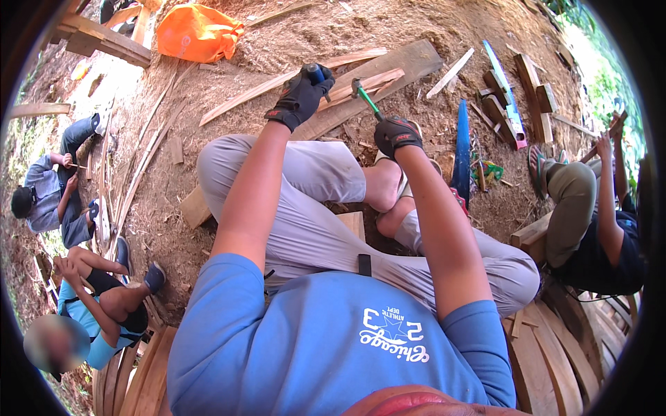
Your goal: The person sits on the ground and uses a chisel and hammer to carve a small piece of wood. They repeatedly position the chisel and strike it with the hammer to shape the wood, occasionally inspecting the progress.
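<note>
My left hand, in a black work glove, is closed around a chisel-like tool with a thick dark blue handle. Its lower end points down toward a split strip of wood; whether they touch I cannot tell. That strip lies on a wide plank on the ground in front of my crossed legs. In my right hand, gloved too, is a hammer with a green handle. Its metal head is raised near the strip, to the right of the chisel-like tool and apart from it.
An orange bag lies at the far left. Right of the plank are a blue saw-like blade, another long blue tool and wood blocks. People sit at left and right. Long wood strips cover the ground at left.
</note>
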Action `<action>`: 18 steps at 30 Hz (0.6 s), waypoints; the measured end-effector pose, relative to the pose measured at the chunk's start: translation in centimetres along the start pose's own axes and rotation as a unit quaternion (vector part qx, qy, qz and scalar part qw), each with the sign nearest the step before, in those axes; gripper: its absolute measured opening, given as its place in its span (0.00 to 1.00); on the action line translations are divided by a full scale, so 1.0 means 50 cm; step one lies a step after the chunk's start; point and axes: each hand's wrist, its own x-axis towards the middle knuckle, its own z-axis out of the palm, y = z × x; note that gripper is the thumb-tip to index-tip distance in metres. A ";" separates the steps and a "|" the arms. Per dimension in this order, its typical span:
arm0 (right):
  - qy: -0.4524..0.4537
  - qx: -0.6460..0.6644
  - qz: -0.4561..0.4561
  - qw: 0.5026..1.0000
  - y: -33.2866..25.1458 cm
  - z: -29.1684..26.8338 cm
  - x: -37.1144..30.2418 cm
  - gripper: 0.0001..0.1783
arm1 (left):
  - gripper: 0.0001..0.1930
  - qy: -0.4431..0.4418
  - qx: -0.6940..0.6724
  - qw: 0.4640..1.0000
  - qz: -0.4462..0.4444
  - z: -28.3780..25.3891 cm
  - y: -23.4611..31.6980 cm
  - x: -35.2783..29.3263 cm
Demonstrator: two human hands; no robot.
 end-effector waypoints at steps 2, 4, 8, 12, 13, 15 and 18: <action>0.011 -0.016 -0.009 1.000 0.008 0.004 -0.003 0.21 | 0.10 -0.008 0.016 1.000 -0.009 -0.002 0.020 -0.005; 0.014 -0.015 -0.012 1.000 0.010 0.007 -0.003 0.20 | 0.10 -0.012 0.004 1.000 -0.013 -0.002 0.021 -0.006; 0.010 -0.008 -0.021 1.000 0.006 0.005 -0.005 0.23 | 0.10 -0.010 -0.025 1.000 -0.012 0.003 0.003 -0.002; 0.004 -0.016 -0.030 0.999 0.008 0.007 -0.004 0.23 | 0.11 -0.015 -0.029 0.999 -0.021 0.005 0.001 0.001; 0.008 -0.024 -0.038 0.999 0.010 0.008 -0.004 0.22 | 0.13 -0.023 -0.015 0.999 -0.026 0.005 0.001 0.001; 0.018 -0.037 -0.054 0.998 0.021 0.008 -0.008 0.22 | 0.20 -0.038 0.013 0.999 -0.034 0.007 0.003 0.001; 0.025 0.021 -0.091 0.995 0.021 -0.052 -0.042 0.21 | 0.21 -0.052 0.053 0.997 -0.011 0.007 -0.015 0.010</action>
